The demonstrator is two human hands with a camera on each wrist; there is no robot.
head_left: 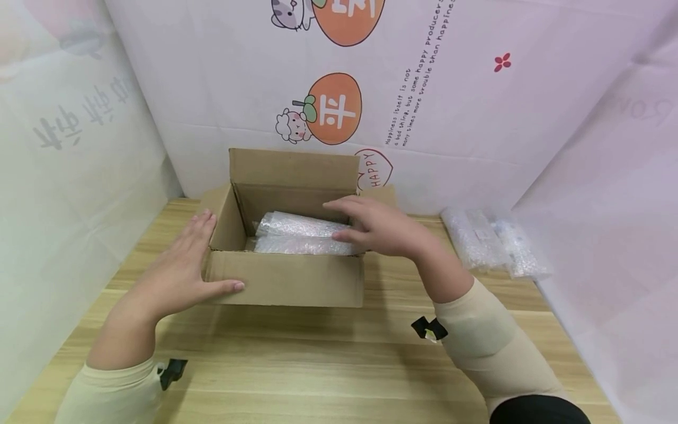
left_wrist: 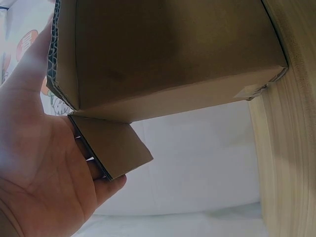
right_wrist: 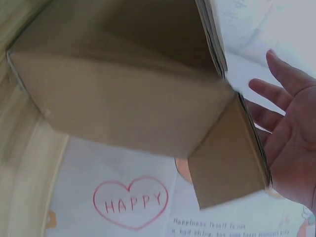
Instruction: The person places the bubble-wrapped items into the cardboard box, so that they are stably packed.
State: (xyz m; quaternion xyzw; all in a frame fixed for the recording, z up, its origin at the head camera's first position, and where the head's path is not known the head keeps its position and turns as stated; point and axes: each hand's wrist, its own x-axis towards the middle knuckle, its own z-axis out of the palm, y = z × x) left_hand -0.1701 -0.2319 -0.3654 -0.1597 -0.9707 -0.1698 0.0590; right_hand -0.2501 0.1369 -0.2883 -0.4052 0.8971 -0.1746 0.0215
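Observation:
A cardboard box (head_left: 284, 280) stands with its flaps folded out. Inside it lie two long bubble-wrapped packs (head_left: 299, 225), side by side; their contents are blurred by the wrap. My left hand (head_left: 172, 277) rests at the box's left side, its fingers stretched out and the thumb along the front flap. In the left wrist view those fingers pass behind a small side flap (left_wrist: 113, 145). Over the box's right edge reaches my right hand (head_left: 384, 227), fingers extended above the packs' right end. The right wrist view shows its palm and spread fingers beside the right flap (right_wrist: 229, 155).
More bubble-wrapped packs (head_left: 477, 238) lie at the back right of the wooden table (head_left: 318, 365). A printed white sheet (head_left: 434, 171) hangs behind the box, and pale sheets (head_left: 63, 194) close off the left and right sides.

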